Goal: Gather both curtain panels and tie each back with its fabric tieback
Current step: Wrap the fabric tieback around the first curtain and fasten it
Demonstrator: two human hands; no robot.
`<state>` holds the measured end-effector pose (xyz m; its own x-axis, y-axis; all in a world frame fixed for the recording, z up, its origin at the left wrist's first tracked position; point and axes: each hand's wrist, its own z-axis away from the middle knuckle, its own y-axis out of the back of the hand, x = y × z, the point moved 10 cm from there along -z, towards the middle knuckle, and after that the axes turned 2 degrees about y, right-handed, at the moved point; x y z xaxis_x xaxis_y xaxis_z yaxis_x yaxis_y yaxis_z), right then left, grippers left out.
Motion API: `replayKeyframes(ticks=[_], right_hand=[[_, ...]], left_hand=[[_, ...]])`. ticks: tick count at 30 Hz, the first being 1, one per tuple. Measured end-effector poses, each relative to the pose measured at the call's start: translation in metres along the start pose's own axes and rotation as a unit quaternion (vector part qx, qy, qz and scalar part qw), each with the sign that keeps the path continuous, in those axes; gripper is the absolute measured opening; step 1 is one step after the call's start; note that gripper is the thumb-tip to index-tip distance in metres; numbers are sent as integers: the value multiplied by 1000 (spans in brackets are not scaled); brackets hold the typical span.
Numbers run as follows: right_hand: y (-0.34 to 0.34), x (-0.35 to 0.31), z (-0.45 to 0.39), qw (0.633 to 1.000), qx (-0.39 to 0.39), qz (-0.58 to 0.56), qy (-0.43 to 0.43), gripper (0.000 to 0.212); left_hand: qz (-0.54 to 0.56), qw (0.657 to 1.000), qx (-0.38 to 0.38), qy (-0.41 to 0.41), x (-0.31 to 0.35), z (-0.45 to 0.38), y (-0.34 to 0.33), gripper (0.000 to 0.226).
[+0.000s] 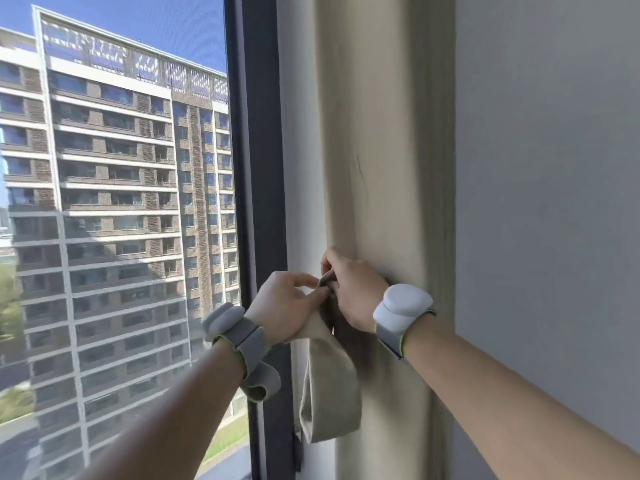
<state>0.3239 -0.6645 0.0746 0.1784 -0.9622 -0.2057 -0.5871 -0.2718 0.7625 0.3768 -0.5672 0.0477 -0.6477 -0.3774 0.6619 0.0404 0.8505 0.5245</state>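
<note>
**Tying the tieback on the right-hand panel**

A tall window [131,202] fills the left of the frame, with an apartment block outside; a plain grey wall [547,168] fills the right. Between them hangs the curtain panel [377,150], beige, gathered into a narrow column at centre. The tieback [329,382], same beige cloth, sits at lower centre, its loose end hanging folded below the hands. Our left hand [287,306] has its grip closed, pinching the tieback near the knot point; our right hand [353,292] has its grip closed on the same fabric, touching the left. We judge the knot in progress. To do it well: keep the panel bunched and pull both ends evenly. The other panel is out of view.
</note>
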Motion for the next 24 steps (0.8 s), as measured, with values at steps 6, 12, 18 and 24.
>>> replayKeyframes(ticks=[6,12,18,24], right_hand=[[7,-6,3,999,31,10,34,25],[81,-17,36,951,281,37,126,25],[137,46,62,886,447,91,-81,89],[105,126,38,914,210,-208,-279,154]], left_hand=[[4,1000,-13,2,-7,-9,-8,11],[-50,993,101,30,-15,-24,16,20],[-81,986,144,19,10,-33,25,19],[-140,976,163,22,42,-31,20,22]])
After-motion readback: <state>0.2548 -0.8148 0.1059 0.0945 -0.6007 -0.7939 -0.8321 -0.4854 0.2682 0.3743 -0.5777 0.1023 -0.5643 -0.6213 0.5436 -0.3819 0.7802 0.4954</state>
